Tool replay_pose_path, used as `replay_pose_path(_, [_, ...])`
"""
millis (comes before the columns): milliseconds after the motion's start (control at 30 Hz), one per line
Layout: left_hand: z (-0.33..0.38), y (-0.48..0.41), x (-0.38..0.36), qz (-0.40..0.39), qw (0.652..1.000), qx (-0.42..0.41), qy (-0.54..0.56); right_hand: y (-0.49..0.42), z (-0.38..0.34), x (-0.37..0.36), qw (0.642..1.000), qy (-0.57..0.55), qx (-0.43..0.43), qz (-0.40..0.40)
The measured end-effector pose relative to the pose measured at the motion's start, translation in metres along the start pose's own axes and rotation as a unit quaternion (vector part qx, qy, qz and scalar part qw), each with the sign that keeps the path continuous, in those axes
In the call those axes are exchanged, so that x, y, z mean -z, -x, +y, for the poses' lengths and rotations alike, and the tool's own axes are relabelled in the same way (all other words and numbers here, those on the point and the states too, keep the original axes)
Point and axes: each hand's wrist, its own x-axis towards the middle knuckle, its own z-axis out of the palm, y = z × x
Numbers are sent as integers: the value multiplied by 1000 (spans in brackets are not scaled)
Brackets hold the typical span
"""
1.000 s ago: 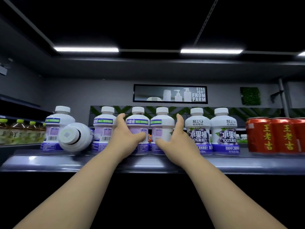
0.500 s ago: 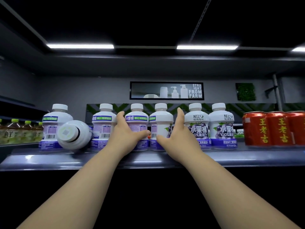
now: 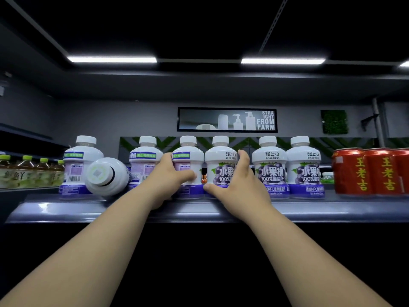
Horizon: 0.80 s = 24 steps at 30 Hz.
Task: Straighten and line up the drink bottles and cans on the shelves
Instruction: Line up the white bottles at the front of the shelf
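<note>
A row of white grape-juice bottles with purple labels stands on the grey shelf [image 3: 66, 209]. My left hand [image 3: 170, 176] grips one upright bottle [image 3: 188, 156] whose label back faces me. My right hand [image 3: 234, 185] grips the bottle beside it [image 3: 221, 158], whose grape label now faces front. Two more bottles [image 3: 269, 171] [image 3: 304, 171] to the right also face front. Left of my hands stands a bottle [image 3: 143, 160] turned backwards, then one bottle lies on its side [image 3: 106, 176] with its base toward me, next to another upright bottle [image 3: 81, 165].
Red cans [image 3: 363, 171] stand in a row at the shelf's right end. Green-capped tea bottles [image 3: 20, 171] fill a lower shelf at the far left. A dark gap lies below the shelf's front lip. A sign hangs on the back wall.
The bottle under my right hand has been turned so that its grape label faces front. My left hand stays on its bottle. The view shifted slightly.
</note>
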Motion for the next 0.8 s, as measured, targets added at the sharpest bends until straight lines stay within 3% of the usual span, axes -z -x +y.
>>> replay_pose_path(800, [-6,-6,-7,18,999,22,-30,4,3,-2,999,24,7,25])
